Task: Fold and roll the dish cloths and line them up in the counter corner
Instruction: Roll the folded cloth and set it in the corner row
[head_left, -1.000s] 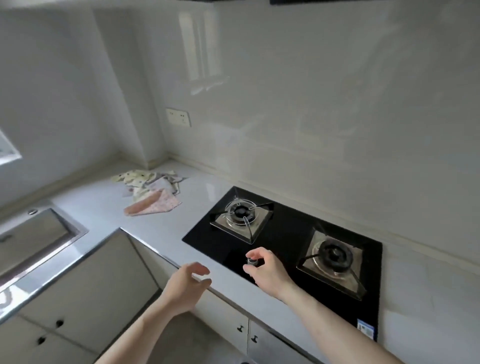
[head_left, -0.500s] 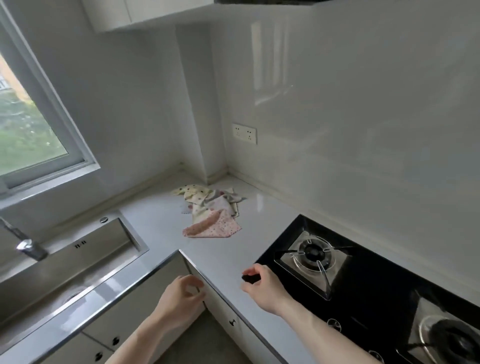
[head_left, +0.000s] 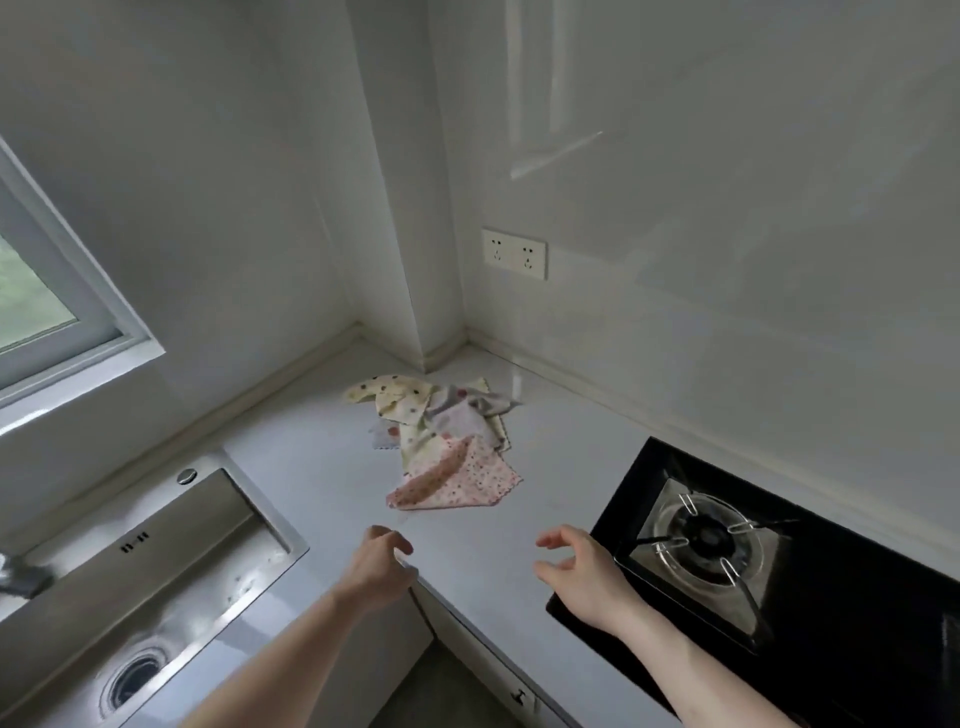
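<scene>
Dish cloths (head_left: 439, 441) lie in a loose, unfolded heap on the counter (head_left: 545, 467), toward its back corner where the walls and a boxed column meet, not pushed into the corner itself. Heap is several overlapping pieces: cream with dots at the back, grey-white in the middle, pink floral cloth (head_left: 457, 486) at the front and nearest the hands. Nothing folded or rolled. Left hand (head_left: 382, 564) hovers at the counter's inner front corner, fingers loosely curled, holding nothing, short of the pink cloth's near edge. Right hand (head_left: 582, 569) hovers over the counter just beside the left edge of the black gas hob (head_left: 649, 483), fingers and thumb spread and relaxed, also empty. Both hands are apart from the cloths; whether either touches the counter can't be told. Steel sink (head_left: 171, 582) is set into the counter's left run, drain visible at the near end. Hob with its burner (head_left: 701, 540) takes the right run. Double wall socket (head_left: 514, 253) sits on the wall above the corner, window (head_left: 47, 296) over the sink side.
</scene>
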